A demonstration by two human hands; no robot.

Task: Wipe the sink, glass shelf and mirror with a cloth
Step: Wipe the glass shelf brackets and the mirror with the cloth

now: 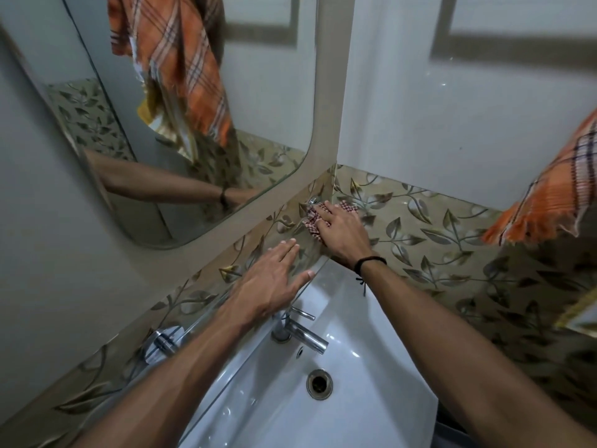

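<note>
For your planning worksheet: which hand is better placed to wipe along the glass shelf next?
Right. The right hand presses the checked cloth onto the glass shelf corner; the left hand lies flat, holding nothing.

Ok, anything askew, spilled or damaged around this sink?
Nothing stands out. The right hand presses the cloth at the far end of the glass shelf, the left hand rests flat on it; sink, tap and mirror look intact, no spill visible.
</note>
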